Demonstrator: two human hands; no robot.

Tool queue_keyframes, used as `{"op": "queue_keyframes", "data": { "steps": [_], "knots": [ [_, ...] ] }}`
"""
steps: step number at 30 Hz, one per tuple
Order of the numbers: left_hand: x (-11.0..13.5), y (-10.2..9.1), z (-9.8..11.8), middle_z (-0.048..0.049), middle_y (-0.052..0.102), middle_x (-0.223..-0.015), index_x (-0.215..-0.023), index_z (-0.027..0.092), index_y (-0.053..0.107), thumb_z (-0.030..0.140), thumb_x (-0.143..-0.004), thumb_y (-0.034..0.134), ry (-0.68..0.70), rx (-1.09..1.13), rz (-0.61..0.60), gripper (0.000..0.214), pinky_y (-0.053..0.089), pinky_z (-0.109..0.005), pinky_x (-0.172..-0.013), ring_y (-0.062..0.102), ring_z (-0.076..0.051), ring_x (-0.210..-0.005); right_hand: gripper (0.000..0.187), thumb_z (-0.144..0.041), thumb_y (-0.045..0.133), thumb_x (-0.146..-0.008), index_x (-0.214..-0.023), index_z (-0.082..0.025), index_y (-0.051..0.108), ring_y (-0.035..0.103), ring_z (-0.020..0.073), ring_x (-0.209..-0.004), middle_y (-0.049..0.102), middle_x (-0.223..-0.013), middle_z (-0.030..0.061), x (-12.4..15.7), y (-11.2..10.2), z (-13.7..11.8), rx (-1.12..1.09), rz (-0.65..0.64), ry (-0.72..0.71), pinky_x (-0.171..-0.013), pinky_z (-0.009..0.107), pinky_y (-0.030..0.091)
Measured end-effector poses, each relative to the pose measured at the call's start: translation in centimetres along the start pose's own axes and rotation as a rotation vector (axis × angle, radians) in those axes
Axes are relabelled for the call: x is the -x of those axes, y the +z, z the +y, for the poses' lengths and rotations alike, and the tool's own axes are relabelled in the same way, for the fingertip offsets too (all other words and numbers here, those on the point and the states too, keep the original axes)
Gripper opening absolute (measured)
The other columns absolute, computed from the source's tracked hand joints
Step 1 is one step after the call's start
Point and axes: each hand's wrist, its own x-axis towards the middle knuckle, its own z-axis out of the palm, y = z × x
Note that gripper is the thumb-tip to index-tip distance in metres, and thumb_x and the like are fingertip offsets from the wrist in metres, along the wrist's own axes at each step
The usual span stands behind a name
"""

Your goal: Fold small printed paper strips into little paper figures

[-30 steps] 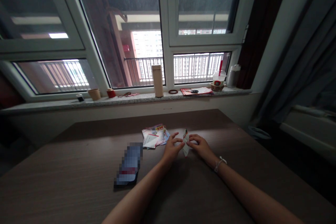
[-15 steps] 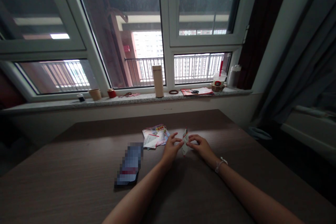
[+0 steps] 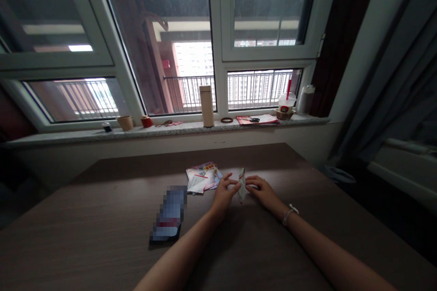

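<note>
A small folded paper [image 3: 242, 186], pale with red and dark marks, stands narrow and upright between my hands above the brown table [image 3: 112, 209]. My left hand [image 3: 223, 194] pinches its left side, thumb and index finger closed near the middle and the other fingers raised. From the other side my right hand [image 3: 266, 194] grips the paper with thumb and fingertips. Part of the paper is hidden by the fingertips. Left of my left hand lies a pile of printed leaflets [image 3: 210, 170] with a smaller white paper [image 3: 197, 184] on top.
A phone [image 3: 169, 213] with a blurred screen lies left of my left forearm. Along the windowsill [image 3: 180, 129] stand a beige thermos [image 3: 206, 107], a paper cup [image 3: 124, 122], a drink cup with a red straw [image 3: 286, 102], and papers with scissors [image 3: 253, 120].
The folded paper has turned and looks narrower, more upright. My right hand's fingers have shifted slightly along its right side; the left hand has barely moved.
</note>
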Motion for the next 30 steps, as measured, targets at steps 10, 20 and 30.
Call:
{"op": "queue_keyframes", "data": {
  "steps": [10, 20, 30],
  "knots": [
    [0.4, 0.2, 0.5, -0.0085, 0.057, -0.124, -0.088, 0.023, 0.072, 0.03, -0.072, 0.072, 0.044, -0.085, 0.086, 0.017, 0.034, -0.04, -0.106, 0.049, -0.025, -0.122, 0.023, -0.044, 0.065, -0.074, -0.075, -0.022, 0.071, 0.062, 0.0224, -0.096, 0.068, -0.095, 0.0064, 0.1, 0.0, -1.1, -0.09, 0.07, 0.039, -0.09, 0.036, 0.045],
    [1.5, 0.6, 2.4, -0.0053, 0.064, -0.106, -0.079, 0.023, 0.073, 0.032, -0.075, 0.07, 0.228, -0.129, 0.026, 0.01, 0.04, -0.038, -0.099, 0.058, -0.022, -0.106, 0.021, -0.039, 0.066, -0.069, -0.062, -0.02, 0.059, 0.062, 0.0219, -0.088, 0.067, -0.086, 0.005, 0.3, 0.2, -0.7, -0.143, 0.192, 0.067, -0.085, 0.034, 0.044],
    [1.3, 0.6, 1.6, -0.0071, 0.072, -0.101, -0.087, 0.024, 0.078, 0.033, -0.077, 0.068, 0.189, -0.143, -0.008, 0.016, 0.045, -0.038, -0.097, 0.063, -0.022, -0.101, 0.031, -0.049, 0.071, -0.069, -0.064, -0.02, 0.061, 0.064, 0.0235, -0.093, 0.072, -0.091, 0.0063, 0.6, 0.5, -2.1, -0.238, 0.112, 0.083, -0.091, 0.036, 0.044]
  ]
}}
